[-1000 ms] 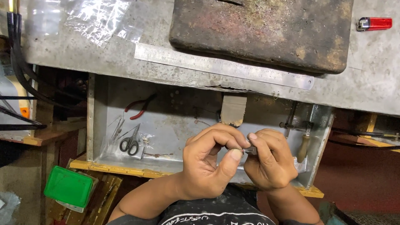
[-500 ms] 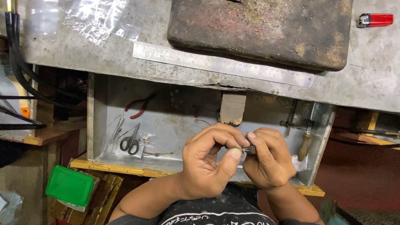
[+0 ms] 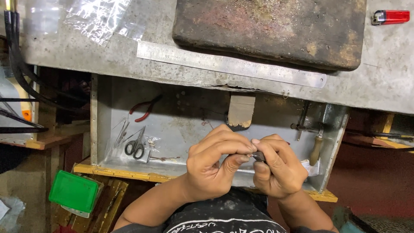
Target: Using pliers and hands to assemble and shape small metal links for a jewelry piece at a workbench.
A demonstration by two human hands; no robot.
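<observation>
Both hands pinched on a tiny metal piece over the tray.

Your left hand (image 3: 215,166) and right hand (image 3: 276,168) meet fingertip to fingertip, clamping the small piece (image 3: 255,155) tight. It could slip and vanish among the scissors (image 3: 135,146) and wire bits on the dull grey tray (image 3: 181,125). Rusty slab (image 3: 269,30) and steel ruler (image 3: 230,64) lie above.

1. I see my left hand (image 3: 215,166) and right hand (image 3: 276,170) pinching a small dark tool (image 3: 258,156) between them.
2. Scissors (image 3: 135,146) lie left of the hands; a steel ruler (image 3: 230,64) sits on the surface above.
</observation>
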